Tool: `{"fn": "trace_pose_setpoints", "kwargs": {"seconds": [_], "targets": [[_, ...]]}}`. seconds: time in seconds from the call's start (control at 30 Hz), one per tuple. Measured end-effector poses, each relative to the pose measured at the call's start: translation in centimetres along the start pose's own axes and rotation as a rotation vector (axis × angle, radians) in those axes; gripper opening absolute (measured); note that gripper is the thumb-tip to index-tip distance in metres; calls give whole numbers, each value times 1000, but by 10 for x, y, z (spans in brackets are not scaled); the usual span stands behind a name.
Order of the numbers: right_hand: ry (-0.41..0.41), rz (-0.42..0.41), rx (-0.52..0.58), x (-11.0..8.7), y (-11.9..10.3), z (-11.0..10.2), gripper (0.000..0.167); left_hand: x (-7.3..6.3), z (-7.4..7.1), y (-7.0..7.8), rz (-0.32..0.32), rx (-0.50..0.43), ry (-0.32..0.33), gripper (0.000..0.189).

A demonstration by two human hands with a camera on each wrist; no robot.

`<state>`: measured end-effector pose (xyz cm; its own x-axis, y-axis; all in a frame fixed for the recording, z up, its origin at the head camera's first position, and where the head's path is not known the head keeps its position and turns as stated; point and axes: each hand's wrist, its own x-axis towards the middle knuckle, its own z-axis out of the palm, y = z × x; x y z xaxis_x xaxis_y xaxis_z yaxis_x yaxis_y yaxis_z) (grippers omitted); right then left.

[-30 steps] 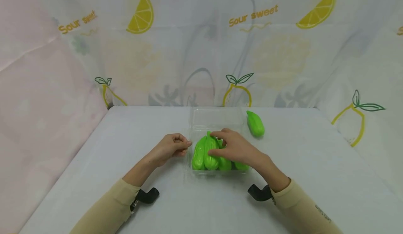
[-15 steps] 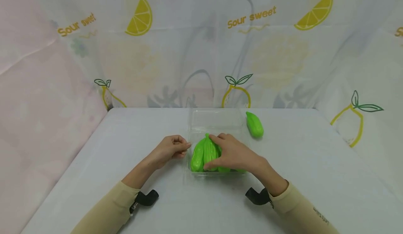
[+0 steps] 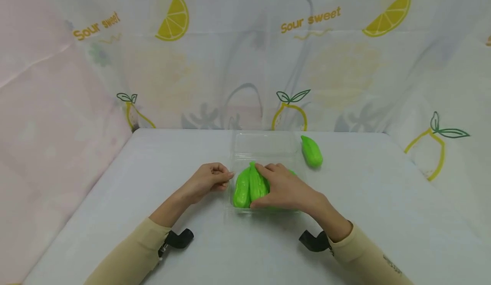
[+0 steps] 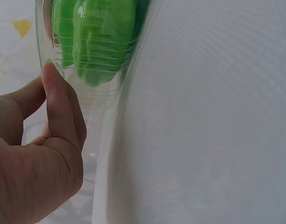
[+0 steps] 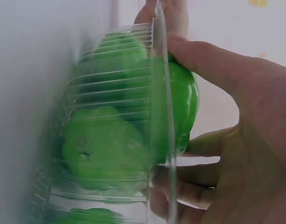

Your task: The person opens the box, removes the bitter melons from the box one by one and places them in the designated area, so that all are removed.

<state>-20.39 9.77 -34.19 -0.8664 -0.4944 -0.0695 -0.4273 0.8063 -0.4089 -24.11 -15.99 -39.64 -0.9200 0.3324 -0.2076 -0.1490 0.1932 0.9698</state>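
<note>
A clear plastic clamshell box [image 3: 264,143] stands with its lid folded back. Several ribbed, elongated green vegetables, glossy and plastic-looking, lie in its base; one leans at the left end [image 3: 241,191]. My left hand [image 3: 209,178] pinches the box's left rim between thumb and fingers, as the left wrist view [image 4: 54,140] also shows. Over the base, my right hand [image 3: 285,187] grips a green vegetable [image 3: 258,185], thumb on the near side and fingers on the far side. In the right wrist view this vegetable [image 5: 184,102] rises above the rim. The right hand hides most of the others.
One more green vegetable [image 3: 312,153] lies on the white table [image 3: 364,182], right of the lid. A printed cloth backdrop [image 3: 245,55] stands behind the table. Black wrist mounts [image 3: 180,239] stick out under both forearms.
The right hand has come lower and nearer, and its spread fingers have closed around the second vegetable from the left. The left hand stays at the rim.
</note>
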Motion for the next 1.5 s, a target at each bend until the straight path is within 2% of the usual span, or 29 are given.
{"fn": "trace_pose_setpoints", "kwargs": {"seconds": [0.27,0.63,1.2,1.5], "targets": [[-11,-75,26,0,2,-7,75,-1,0,2,7,12,2,21],[20,-107,101,-6,10,-18,61,0,2,2,9,20,-3,21],[98,-69,197,-9,26,-40,56,1,0,0,9,19,-6,21],[217,-9,229,-6,44,-51,55,1,1,0,5,25,-3,21]]}}
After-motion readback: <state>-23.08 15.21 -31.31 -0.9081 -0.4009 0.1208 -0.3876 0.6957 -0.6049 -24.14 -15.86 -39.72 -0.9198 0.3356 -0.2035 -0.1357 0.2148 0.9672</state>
